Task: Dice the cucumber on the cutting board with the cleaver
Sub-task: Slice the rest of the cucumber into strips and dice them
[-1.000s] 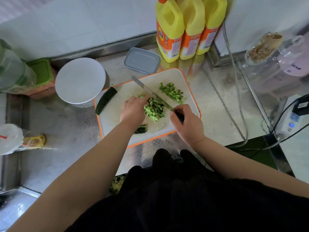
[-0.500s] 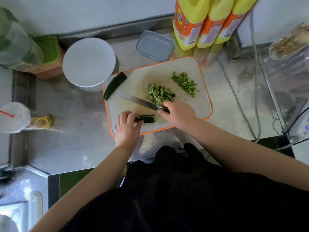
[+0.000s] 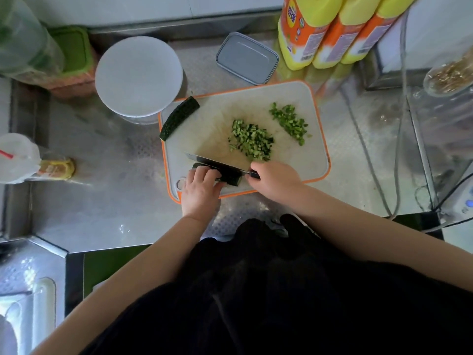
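A white cutting board point(image 3: 314, 160) with an orange rim lies on the steel counter. My left hand point(image 3: 201, 189) holds a short dark cucumber piece point(image 3: 230, 178) down at the board's near edge. My right hand point(image 3: 276, 180) grips the cleaver's handle; the cleaver point(image 3: 212, 162) lies lengthwise along the far side of that piece. Two heaps of diced cucumber lie on the board, one in the middle point(image 3: 252, 140), one to the right point(image 3: 290, 123). A longer cucumber piece point(image 3: 179, 117) lies across the board's far left corner.
A white bowl point(image 3: 138, 75) stands left of the board, a grey lidded box point(image 3: 247, 57) behind it, yellow bottles point(image 3: 332, 29) at the back right. Cables point(image 3: 368, 160) run down the right. A green-lidded container point(image 3: 74, 52) and a plastic cup point(image 3: 15, 157) are on the left.
My left hand left the diced heap and took hold of the short cucumber piece at the near edge. The cleaver swung from the heap down onto that piece.
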